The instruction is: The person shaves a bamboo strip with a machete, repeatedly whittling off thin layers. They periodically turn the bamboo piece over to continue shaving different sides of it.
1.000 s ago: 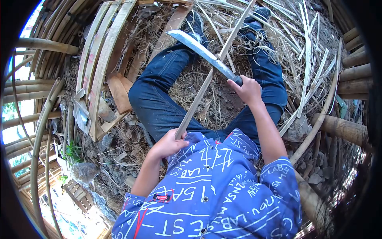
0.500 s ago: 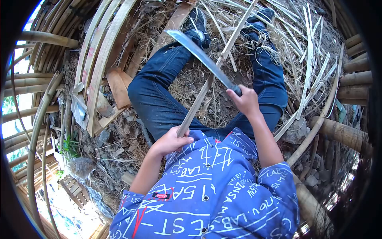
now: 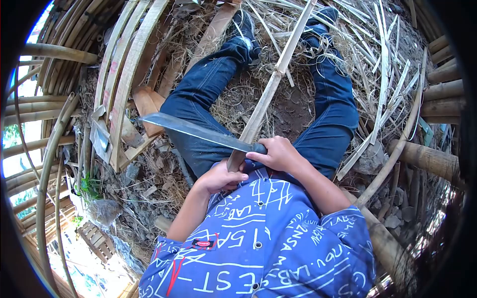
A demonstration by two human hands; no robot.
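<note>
My left hand [image 3: 222, 177] is closed around the near end of a long bamboo strip [image 3: 271, 87], close to my shirt front. The strip runs up between my legs, past a joint in its middle, to the top of the view. In my right hand [image 3: 276, 153] is the dark handle of a machete [image 3: 198, 132]. Its long blade points left across my thigh and crosses over the strip just beyond my left hand. Whether the edge bites into the strip cannot be made out.
Thin split strips [image 3: 385, 84] lie heaped at the right, with curly shavings around my shoes [image 3: 243, 30]. Wide wooden slats [image 3: 131, 64] lean at the left. Bamboo poles [image 3: 430, 161] form walls on both sides. A clear plastic bag [image 3: 103, 211] lies at lower left.
My right hand has drawn the machete back toward my body, and the blade has swung from pointing up and left to pointing mostly left. My left hand keeps hold of the bamboo strip.
</note>
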